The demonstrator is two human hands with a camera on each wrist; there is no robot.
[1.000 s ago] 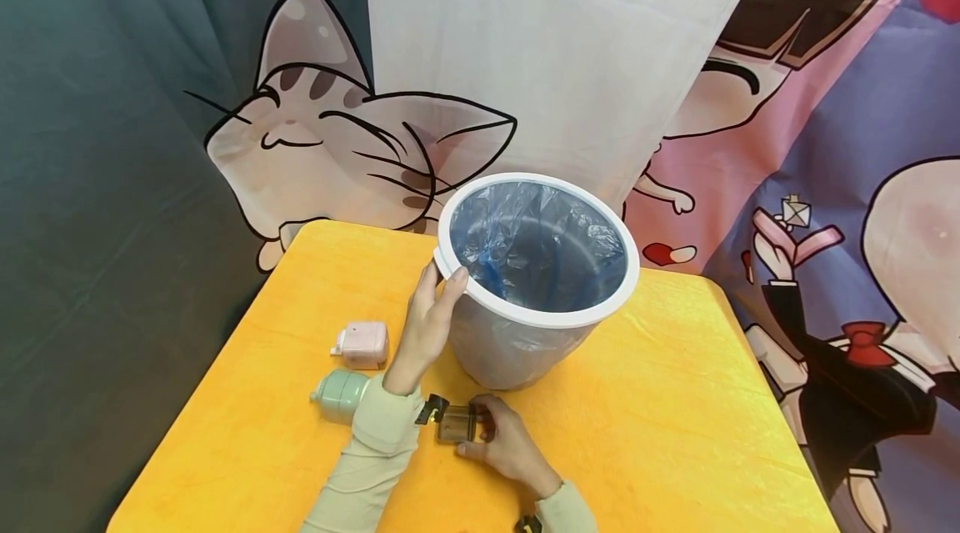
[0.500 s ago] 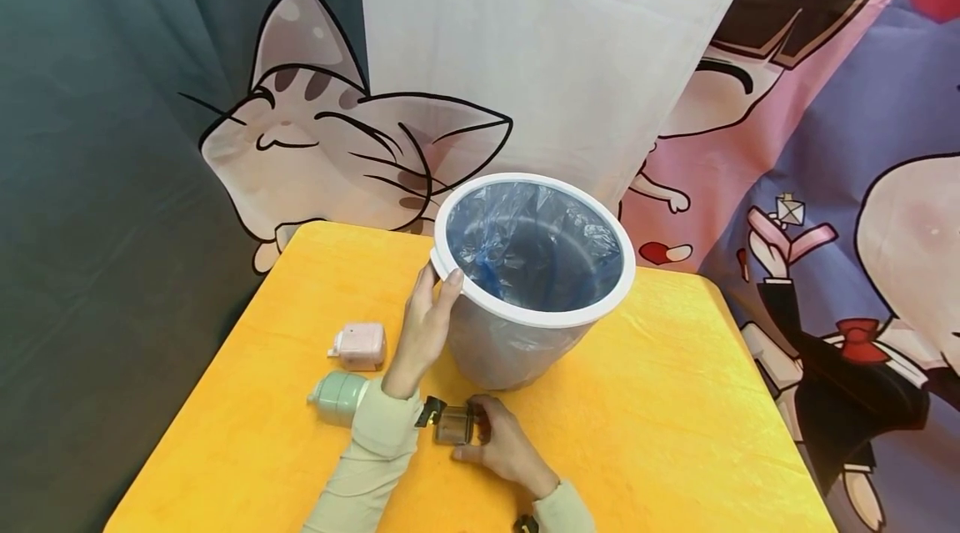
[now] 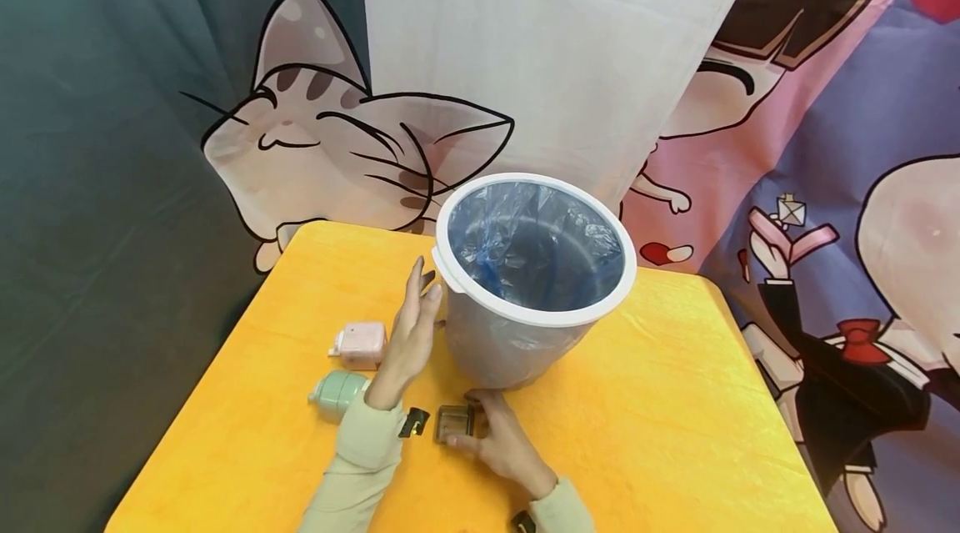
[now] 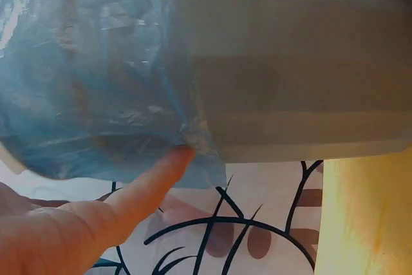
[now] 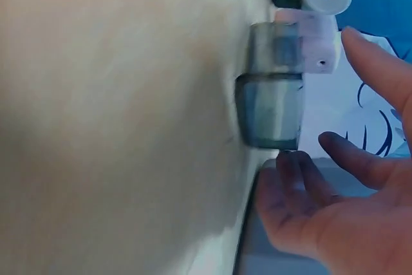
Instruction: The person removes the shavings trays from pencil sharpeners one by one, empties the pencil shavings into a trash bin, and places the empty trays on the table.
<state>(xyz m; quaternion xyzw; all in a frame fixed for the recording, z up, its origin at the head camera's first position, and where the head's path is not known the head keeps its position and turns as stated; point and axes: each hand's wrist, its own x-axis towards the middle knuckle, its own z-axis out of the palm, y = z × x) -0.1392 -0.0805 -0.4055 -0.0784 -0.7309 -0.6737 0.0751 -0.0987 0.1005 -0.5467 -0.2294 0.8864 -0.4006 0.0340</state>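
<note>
A grey trash bin (image 3: 491,341) with a white rim and a clear bluish liner stands on the yellow table. Just left of its rim, my left hand (image 3: 407,341) has its fingers extended. In the left wrist view, one finger of the left hand (image 4: 96,223) lies against or very near the liner's overhang (image 4: 109,75); contact is unclear. A small translucent brown container (image 3: 450,424) lies in front of the bin. My right hand (image 3: 506,441) is spread around its right end. In the right wrist view, the fingertips are at the container's (image 5: 270,114) edge, thumb apart.
Left of the left forearm lie a pink bottle (image 3: 362,344) and a green bottle (image 3: 336,395), partly hidden by the sleeve. Cartoon-printed curtains (image 3: 555,49) hang behind the yellow table (image 3: 660,433).
My left hand has let go of the bin's rim and moved slightly left and down. My right hand's fingers have spread wider, and its thumb now lies across the container in the head view.
</note>
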